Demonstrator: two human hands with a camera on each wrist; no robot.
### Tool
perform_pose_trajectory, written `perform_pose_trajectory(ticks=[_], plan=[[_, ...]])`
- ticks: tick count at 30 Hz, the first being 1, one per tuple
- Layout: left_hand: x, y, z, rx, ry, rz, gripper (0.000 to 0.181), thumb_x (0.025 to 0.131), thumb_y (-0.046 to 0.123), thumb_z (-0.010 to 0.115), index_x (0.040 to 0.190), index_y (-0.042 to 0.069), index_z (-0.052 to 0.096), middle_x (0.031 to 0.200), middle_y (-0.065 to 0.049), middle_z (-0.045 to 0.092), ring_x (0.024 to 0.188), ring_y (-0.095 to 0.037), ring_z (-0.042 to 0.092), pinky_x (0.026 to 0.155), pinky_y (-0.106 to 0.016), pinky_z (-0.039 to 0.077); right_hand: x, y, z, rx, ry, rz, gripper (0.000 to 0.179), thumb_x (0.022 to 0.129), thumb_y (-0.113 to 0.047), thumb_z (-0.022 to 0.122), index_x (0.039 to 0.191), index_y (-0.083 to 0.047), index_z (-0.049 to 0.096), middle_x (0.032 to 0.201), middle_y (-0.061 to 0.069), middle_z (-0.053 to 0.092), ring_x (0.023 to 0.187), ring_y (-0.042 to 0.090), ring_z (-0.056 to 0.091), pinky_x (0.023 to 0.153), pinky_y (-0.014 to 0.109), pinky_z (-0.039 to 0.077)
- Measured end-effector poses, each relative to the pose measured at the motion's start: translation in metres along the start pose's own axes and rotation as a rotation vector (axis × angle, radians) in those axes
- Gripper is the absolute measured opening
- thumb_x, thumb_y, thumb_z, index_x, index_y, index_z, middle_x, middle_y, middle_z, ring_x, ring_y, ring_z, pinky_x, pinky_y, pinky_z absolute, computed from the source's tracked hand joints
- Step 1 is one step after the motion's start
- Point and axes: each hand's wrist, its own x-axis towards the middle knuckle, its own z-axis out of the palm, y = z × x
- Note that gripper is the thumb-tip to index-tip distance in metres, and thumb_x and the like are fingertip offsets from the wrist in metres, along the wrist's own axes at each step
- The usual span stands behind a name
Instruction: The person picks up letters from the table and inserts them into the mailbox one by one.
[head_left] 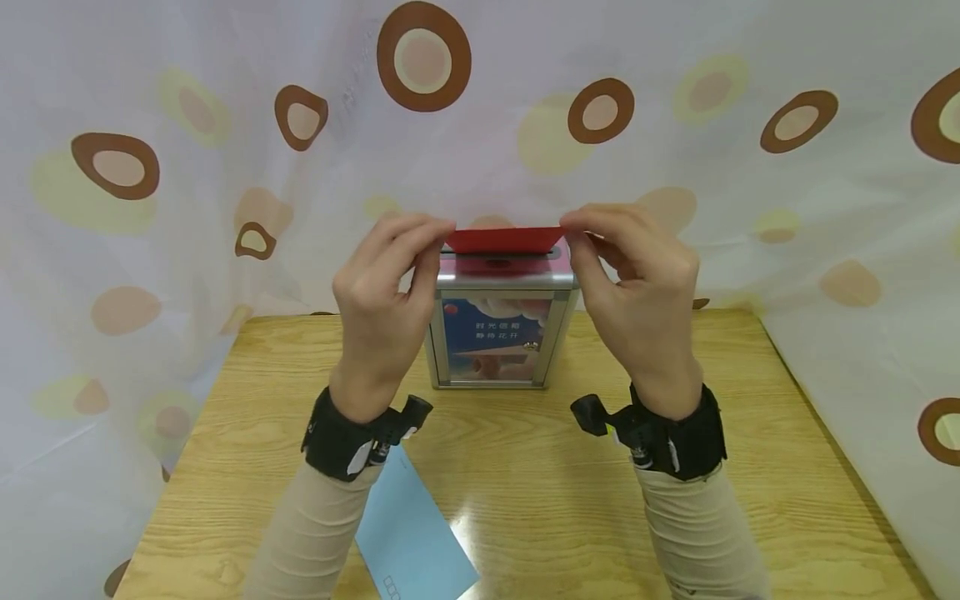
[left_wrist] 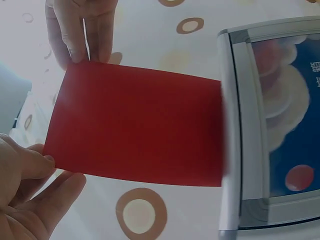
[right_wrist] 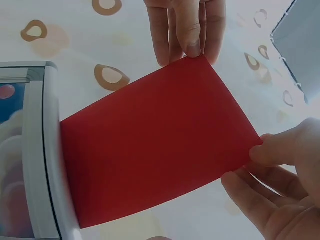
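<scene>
Between my two hands a red envelope-like sheet stands upright over the slot in the top of a metal-framed letter box. My left hand pinches its upper left corner between thumb and fingers. At the upper right corner, my right hand pinches it the same way. Seen from the left wrist, the red sheet bows slightly, and its lower edge meets the box top. The right wrist view shows the sheet reaching down to the box frame; any part inside is hidden.
A light blue envelope lies on the wooden table, partly under my left forearm. The box has a blue printed front panel with a small lock. A patterned white curtain hangs behind and along both sides.
</scene>
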Motion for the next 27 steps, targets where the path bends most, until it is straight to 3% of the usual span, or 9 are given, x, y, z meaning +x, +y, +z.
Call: perform_pose_trajectory(ticks=[10,20,23,27], plan=[[-0.017,-0.013,0.01,0.006,-0.025,-0.071,0.016,0.095,0.002,0.058,0.099,0.0,0.074,0.094,-0.015,0.07,0.066,-0.018,0.056,0.055,-0.033,0.044,-0.014,0.026,0.003,-0.043,-0.061,0.053,0.013,0.086,0.01,0.062,0.095,0.007,0.071,0.097,0.016,0.068,0.09,0.022,0.064,0.084,0.03,0.057],[-0.027,-0.024,0.014,0.038,-0.09,-0.074,0.017,0.097,0.003,0.057,0.1,-0.001,0.073,0.096,-0.017,0.069,0.069,-0.019,0.059,0.054,-0.033,0.045,-0.025,0.042,0.008,-0.127,-0.066,0.107,0.011,0.088,0.003,0.065,0.094,0.0,0.074,0.096,0.011,0.068,0.092,0.017,0.064,0.079,0.025,0.057],[-0.03,-0.026,0.014,0.048,-0.104,-0.081,0.017,0.097,0.004,0.057,0.1,-0.001,0.073,0.095,-0.017,0.069,0.07,-0.019,0.059,0.053,-0.033,0.044,-0.029,0.046,0.011,-0.143,-0.068,0.132,0.011,0.087,0.003,0.066,0.093,-0.001,0.074,0.094,0.013,0.066,0.091,0.016,0.063,0.078,0.029,0.058],[-0.034,-0.029,0.016,0.046,-0.113,-0.104,0.016,0.096,0.004,0.059,0.101,0.0,0.073,0.096,-0.016,0.069,0.077,-0.02,0.064,0.06,-0.033,0.052,-0.032,0.048,0.014,-0.15,-0.059,0.171,0.012,0.085,0.007,0.067,0.09,0.0,0.074,0.091,0.016,0.064,0.088,0.021,0.065,0.076,0.038,0.059]])
